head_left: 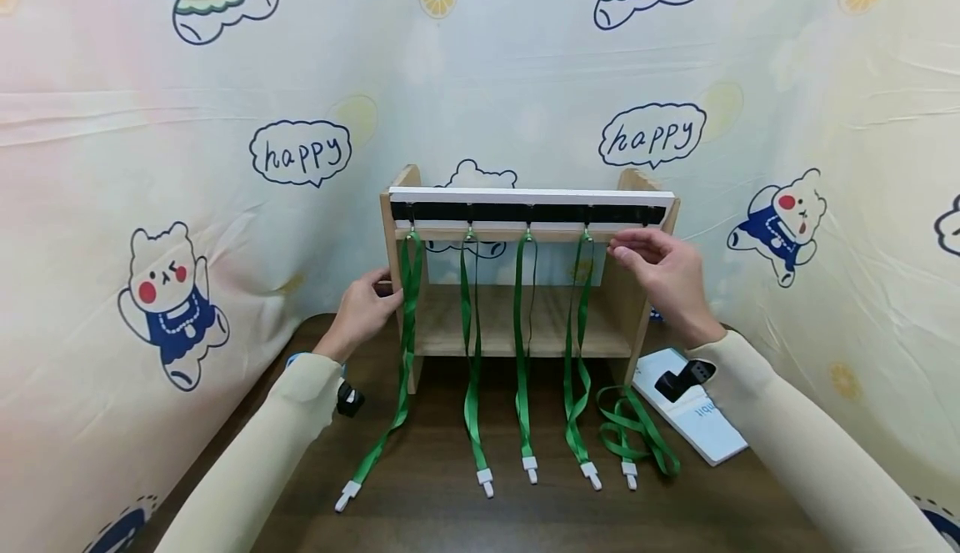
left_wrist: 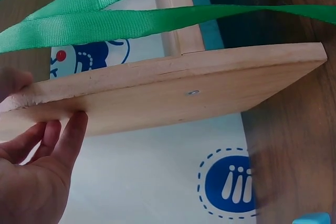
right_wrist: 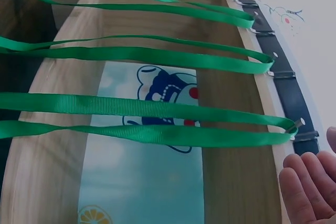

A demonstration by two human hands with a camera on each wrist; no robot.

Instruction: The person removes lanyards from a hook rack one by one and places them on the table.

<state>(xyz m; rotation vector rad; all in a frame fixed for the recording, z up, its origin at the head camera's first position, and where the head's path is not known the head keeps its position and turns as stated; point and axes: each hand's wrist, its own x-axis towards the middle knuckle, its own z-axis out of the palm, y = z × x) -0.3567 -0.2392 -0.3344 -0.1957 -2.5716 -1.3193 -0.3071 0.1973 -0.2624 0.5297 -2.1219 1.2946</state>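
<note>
A wooden rack (head_left: 517,319) stands on the table, with a black-and-white hook rail (head_left: 495,213) along its top front. Four green lanyards hang in loops from its hooks; the leftmost lanyard (head_left: 408,319) trails onto the table, its white clip (head_left: 348,496) lying flat. My left hand (head_left: 365,311) grips the rack's left side panel (left_wrist: 157,93), thumb at the front edge and fingers against the outer face. My right hand (head_left: 663,273) is at the rail's right end, beside the rightmost hanging lanyard (right_wrist: 236,135), with nothing visible in its fingers (right_wrist: 296,198).
A fifth green lanyard (head_left: 651,428) lies loosely coiled on the brown table (head_left: 480,528), below the rack's right side. Beside it is a white-and-blue box or booklet (head_left: 693,411). A printed cloth (head_left: 480,69) hangs behind and at both sides.
</note>
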